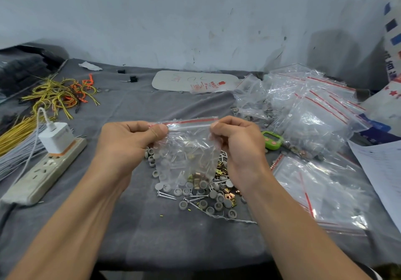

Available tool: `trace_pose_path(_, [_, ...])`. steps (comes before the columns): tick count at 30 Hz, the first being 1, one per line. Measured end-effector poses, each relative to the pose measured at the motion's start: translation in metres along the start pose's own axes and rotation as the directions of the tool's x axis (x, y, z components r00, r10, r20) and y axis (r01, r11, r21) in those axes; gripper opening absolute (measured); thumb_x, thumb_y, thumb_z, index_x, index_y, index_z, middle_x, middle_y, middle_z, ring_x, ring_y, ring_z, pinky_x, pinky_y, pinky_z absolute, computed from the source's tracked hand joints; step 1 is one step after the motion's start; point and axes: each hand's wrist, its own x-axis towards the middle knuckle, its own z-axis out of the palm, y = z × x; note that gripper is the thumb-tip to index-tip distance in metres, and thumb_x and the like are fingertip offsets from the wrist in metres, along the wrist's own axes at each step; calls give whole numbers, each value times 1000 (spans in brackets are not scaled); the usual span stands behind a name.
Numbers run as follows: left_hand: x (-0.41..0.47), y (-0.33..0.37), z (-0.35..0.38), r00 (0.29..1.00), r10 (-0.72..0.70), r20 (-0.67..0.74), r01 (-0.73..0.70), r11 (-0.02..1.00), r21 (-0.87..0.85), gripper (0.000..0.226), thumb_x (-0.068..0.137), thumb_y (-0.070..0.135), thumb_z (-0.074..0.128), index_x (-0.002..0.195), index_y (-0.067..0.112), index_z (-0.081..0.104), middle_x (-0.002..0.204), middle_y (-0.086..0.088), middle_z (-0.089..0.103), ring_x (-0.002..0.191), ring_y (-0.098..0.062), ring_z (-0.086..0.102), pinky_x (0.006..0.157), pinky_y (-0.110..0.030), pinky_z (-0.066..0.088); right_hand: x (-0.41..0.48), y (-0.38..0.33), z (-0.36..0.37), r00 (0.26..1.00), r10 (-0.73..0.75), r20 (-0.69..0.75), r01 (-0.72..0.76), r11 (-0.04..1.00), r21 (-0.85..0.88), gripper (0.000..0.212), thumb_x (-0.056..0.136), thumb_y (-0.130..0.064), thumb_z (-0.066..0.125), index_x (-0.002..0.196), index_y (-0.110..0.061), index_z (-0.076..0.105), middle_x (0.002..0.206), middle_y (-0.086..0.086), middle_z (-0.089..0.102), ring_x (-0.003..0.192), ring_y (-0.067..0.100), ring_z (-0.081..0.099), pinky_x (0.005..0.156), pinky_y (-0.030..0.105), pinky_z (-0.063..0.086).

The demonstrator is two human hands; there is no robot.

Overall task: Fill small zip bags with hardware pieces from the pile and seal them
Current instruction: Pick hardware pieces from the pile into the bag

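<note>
Sealing seems to be the step in hand: the left hand (132, 140) pinches the top left corner of the zip bag (188, 156) between thumb and curled fingers. The right hand (238, 145) pinches the top right corner likewise, so the mouth is drawn taut between them. To do it well, I would first check that both lips of the track lie matched, with no screw tip or fold of film caught between. Then run a thumb and forefinger along the track from one corner to the other, pressing firmly all the way; a skipped stretch would likely let small parts leak out. Whether the track is already closed cannot be told. The bag hangs upright in the air over the pile (208, 197) of grey caps, screws and brass-coloured clips, which lies about the middle of the table (152, 236), rather toward its near edge. It is clear, crinkled film with a red stripe (191, 121) along the top, and a few clips and caps sit in its bottom.
</note>
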Motion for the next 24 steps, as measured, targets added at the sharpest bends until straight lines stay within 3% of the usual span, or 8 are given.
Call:
trace_pose_path(5, [-3,0,-1,997,9,71,-5,999,-50,30,62,27,82,81,4,77,70,-5,73,63,-11,62,66,-17,53,-2,4,5,998,10,60,-4,995,-101,24,91,-7,70,70,-14,77,73,8,65,67,15,55,66,24,51])
trace_pose_path(9, [-6,0,-1,996,-7,90,10,999,-34,34,56,33,83,78,7,80,80,-11,77,71,-14,68,73,-22,55,-1,4,8,1000,-1,15,1,1000,-29,31,90,-1,71,63,-15,77,67,4,69,63,12,58,61,20,51])
trace_pose_path(14, [-5,2,1,998,-14,61,18,998,-54,6,70,19,83,65,18,81,71,-4,76,67,-9,67,72,-17,54,-2,1,5,1000,-24,8,24,1000,-8,32,89,2,70,62,-14,77,64,10,68,56,14,55,53,20,47])
trace_pose_path(18, [-4,3,3,1000,-1,27,3,998,-68,20,79,6,78,62,16,79,64,-3,72,65,-9,66,82,-24,50,-1,3,6,996,-36,77,41,997,-70,27,90,-5,72,70,-19,80,70,7,68,65,15,58,66,26,51])
trace_pose_path(20, [-5,2,4,999,15,35,-12,997,-70,24,80,5,76,58,14,75,61,-2,68,63,-10,62,81,-26,47,-1,6,8,996,-23,85,29,996,-81,25,89,-6,75,72,-22,81,71,3,71,66,13,62,65,23,54])
trace_pose_path(24, [-8,-2,9,998,37,57,-34,997,-64,20,84,8,75,64,11,76,67,-7,72,65,-13,63,72,-24,51,0,11,9,997,-37,63,43,994,-103,14,89,-4,74,76,-8,79,69,9,70,63,16,60,60,25,55])
